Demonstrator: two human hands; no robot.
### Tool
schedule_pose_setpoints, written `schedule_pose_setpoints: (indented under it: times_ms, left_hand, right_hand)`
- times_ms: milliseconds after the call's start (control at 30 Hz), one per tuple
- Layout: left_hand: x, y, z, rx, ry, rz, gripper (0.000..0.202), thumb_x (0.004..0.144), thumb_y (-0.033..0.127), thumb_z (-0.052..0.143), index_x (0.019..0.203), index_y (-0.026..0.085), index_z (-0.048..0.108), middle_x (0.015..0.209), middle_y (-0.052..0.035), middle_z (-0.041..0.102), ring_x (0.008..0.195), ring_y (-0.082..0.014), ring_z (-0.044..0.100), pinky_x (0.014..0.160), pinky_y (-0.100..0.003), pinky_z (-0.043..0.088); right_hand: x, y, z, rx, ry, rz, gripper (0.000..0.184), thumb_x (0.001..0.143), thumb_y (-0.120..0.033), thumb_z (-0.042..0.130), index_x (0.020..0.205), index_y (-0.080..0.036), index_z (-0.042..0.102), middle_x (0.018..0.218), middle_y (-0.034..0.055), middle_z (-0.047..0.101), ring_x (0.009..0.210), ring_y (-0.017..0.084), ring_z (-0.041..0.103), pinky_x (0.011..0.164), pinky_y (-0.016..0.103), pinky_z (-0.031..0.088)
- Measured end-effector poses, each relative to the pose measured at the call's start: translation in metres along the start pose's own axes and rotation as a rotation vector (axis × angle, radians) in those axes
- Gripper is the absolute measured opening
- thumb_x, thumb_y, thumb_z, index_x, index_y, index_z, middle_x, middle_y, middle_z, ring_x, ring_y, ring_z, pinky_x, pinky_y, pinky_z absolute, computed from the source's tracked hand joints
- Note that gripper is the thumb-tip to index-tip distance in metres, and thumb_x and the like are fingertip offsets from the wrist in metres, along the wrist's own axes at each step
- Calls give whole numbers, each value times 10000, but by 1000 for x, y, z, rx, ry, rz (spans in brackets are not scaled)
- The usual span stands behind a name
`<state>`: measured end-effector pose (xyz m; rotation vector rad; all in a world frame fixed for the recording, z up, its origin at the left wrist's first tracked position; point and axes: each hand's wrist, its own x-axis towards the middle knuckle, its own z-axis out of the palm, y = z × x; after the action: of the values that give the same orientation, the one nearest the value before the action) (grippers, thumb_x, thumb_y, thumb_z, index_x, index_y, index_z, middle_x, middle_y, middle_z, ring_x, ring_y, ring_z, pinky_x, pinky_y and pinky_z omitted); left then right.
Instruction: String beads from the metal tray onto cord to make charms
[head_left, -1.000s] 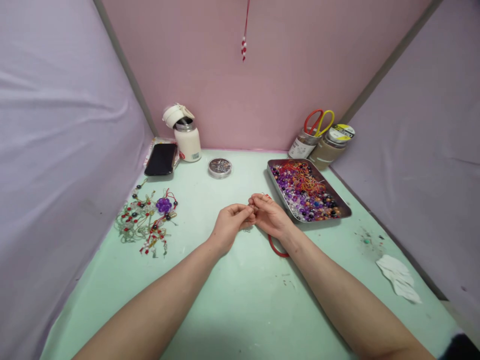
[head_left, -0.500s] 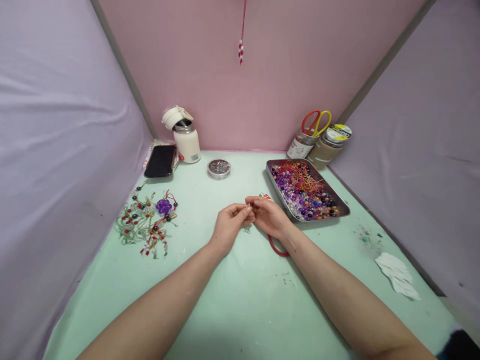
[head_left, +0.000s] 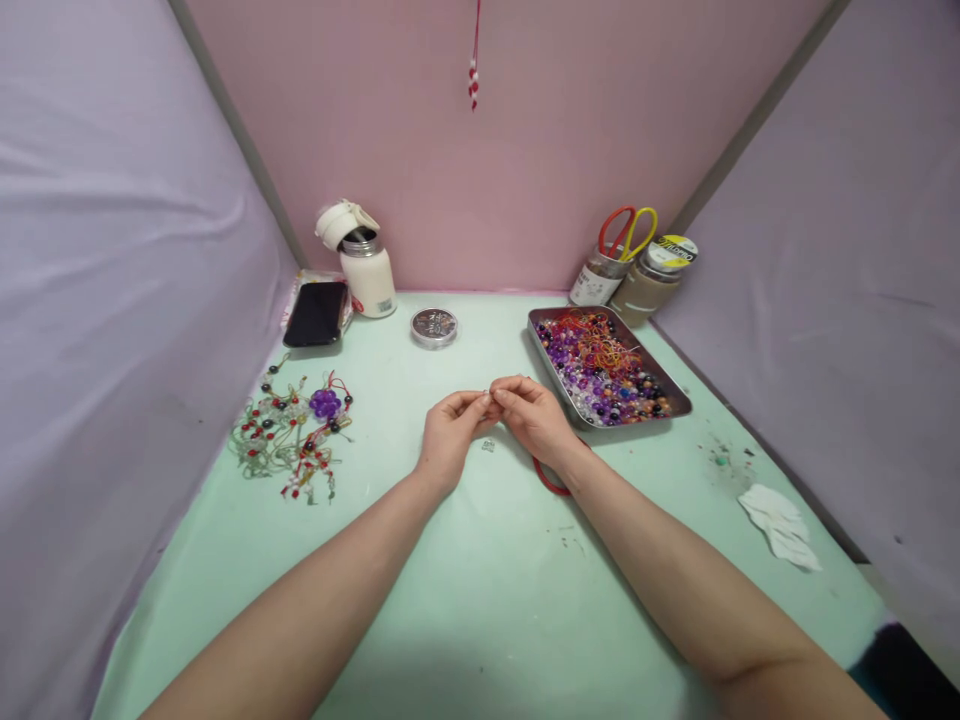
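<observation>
My left hand (head_left: 452, 430) and my right hand (head_left: 534, 415) meet over the middle of the table, both closed in a pinch with fingertips together. A tiny pale piece shows between the fingertips, too small to name. Just below the fingers, some small clear beads (head_left: 488, 445) lie on the table. Partly under my right wrist is a red loop-shaped handle (head_left: 551, 478); the rest of that tool is hidden. To the right of my hands sits a metal tray (head_left: 553, 375) of purple, clear, black and orange beads with tangled red and orange cords.
Beaded cords (head_left: 289, 430) with a purple bead cluster lie at the left. Behind are a phone (head_left: 316, 313), an open white bottle (head_left: 369, 280) and a round clear case (head_left: 433, 328). Scissors (head_left: 628, 232) stand in a jar beside a lidded jar (head_left: 646, 290). A crumpled tissue (head_left: 778, 528) lies right.
My right hand's fingers have closed in, and its thumb now meets the left fingertips in a pinch. The whole view has shifted slightly, so things appear a little higher and further left.
</observation>
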<state>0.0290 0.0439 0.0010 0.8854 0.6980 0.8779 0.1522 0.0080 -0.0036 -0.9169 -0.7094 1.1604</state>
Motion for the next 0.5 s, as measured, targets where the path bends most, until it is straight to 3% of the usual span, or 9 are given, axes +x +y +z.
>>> schedule_pose_setpoints:
  times_ms: [167,300,500]
  left_hand:
    - [1,0,-1,4,32,61,211,675,324,744,780,151,685,781,-30,691,793,-143,641,869,-353,506]
    - [2,-2,-5,164,62,143,205,694,344,718,787,162,699,782,-32,689,775,-146,624,834,-330,494]
    - [1,0,-7,321,68,168,184,715,339,687,813,186,716,752,-21,679,746,-144,609,762,-288,477]
  right_hand:
    - [-2,-7,-1,-245,102,-139,96,737,-299,702,766,-213,670,851,0,639,731,114,530,730,263,426]
    - [-9,-23,6,-465,57,-191,98,819,-312,610,802,-216,615,737,-7,622,622,116,468,631,260,391]
    - [-30,-38,13,-770,124,-244,70,843,-259,570,845,-224,631,804,6,632,670,141,518,641,282,384]
